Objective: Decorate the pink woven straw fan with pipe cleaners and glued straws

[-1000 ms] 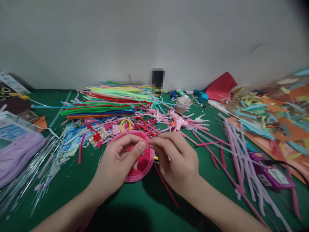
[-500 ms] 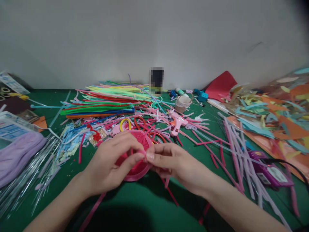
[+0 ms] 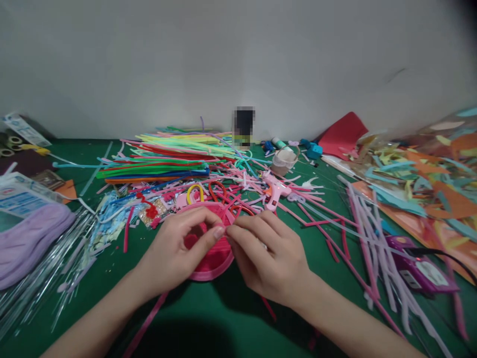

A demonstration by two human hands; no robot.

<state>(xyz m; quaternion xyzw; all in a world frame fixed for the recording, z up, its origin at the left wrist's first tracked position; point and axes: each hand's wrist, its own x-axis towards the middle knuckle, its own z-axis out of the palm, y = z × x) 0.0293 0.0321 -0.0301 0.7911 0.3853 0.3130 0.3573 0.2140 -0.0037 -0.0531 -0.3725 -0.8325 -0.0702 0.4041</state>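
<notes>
Over a round pink basket [image 3: 212, 273], my left hand [image 3: 179, 248] and my right hand [image 3: 276, 253] meet with their fingertips together. Each is closed in a pinch at what seems a pink pipe cleaner, though the fingers now cover almost all of it. The basket sits on the green table behind and below my hands, its left side partly covered. From under my left wrist a long pink pipe cleaner [image 3: 149, 318] runs toward the near edge. Another short red-pink piece [image 3: 269, 309] shows below my right hand.
Bundled coloured pipe cleaners [image 3: 156, 169] lie at the back. A pink glue gun [image 3: 276, 191] and a small pale bucket [image 3: 283, 161] are beyond my right hand. Lilac stems [image 3: 376, 238] and a purple device [image 3: 421, 268] with a black cable lie right; purple foam pieces [image 3: 33, 243] left.
My right hand has turned over, its back now facing up and its fingers bent down at the pinch. The pink strip between the fingertips has become hidden. My left hand stays almost in place.
</notes>
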